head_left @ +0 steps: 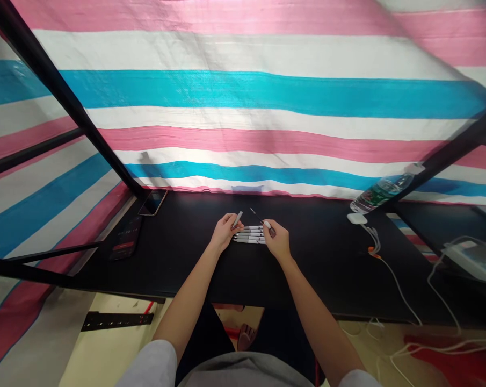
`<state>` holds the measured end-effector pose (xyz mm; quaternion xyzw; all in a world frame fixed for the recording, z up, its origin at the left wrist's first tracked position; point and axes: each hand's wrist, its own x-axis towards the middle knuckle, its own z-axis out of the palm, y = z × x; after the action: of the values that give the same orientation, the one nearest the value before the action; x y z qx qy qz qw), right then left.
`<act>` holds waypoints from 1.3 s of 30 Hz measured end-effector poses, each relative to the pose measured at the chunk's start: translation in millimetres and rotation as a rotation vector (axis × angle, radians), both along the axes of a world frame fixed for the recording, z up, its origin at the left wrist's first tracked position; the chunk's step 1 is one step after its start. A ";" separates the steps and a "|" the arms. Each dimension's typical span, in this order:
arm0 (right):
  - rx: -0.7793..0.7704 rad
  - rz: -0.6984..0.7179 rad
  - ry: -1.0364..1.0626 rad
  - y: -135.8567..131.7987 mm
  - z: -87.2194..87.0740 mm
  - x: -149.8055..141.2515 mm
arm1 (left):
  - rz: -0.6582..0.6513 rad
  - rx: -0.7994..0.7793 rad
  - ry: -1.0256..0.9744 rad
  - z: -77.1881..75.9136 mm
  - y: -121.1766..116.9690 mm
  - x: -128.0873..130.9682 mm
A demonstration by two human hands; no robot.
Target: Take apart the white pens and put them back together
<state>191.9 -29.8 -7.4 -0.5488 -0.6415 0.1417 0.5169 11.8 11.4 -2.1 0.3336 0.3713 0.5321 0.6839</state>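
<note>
Several white markers with dark bands (pixel 249 235) lie side by side on the black tabletop (pixel 307 269), between my hands. My left hand (pixel 225 231) is just left of the row, pinching a short white object (pixel 238 219), perhaps a marker cap. My right hand (pixel 277 240) is at the row's right end, its fingers closed on a slim marker (pixel 262 220) with a dark shaft. That marker slants up and left, over the far end of the row. Its hidden part is behind my fingers.
A phone (pixel 153 202) and a dark pad (pixel 125 237) lie at the table's left. A water bottle (pixel 382 191), white charger (pixel 356 218), and white cable (pixel 391 279) are to the right. Black frame bars (pixel 61 97) and a striped tarp (pixel 243 91) surround the table.
</note>
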 end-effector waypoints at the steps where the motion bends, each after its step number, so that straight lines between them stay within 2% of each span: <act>1: -0.003 0.000 -0.001 -0.1 0.0 0.0 | -0.003 -0.012 -0.008 -0.2 0.4 0.0; 13: 0.000 0.001 -0.014 -1.0 1.5 -0.1 | -0.057 -0.085 -0.133 -3.3 5.2 -2.9; 18: 0.005 0.008 -0.009 -0.8 1.4 -0.2 | -0.059 -0.096 -0.124 -4.9 6.6 -3.5; 29: 0.001 0.011 -0.008 -0.5 1.5 0.3 | 0.005 -0.029 -0.074 1.4 2.1 -0.9; 39: -0.005 0.005 -0.009 -0.6 1.4 0.2 | -0.020 0.152 -0.053 8.2 -3.6 0.8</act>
<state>192.1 -30.4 -6.0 -0.5492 -0.6448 0.1420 0.5123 12.6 7.8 6.1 0.3740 0.3082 0.5605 0.6715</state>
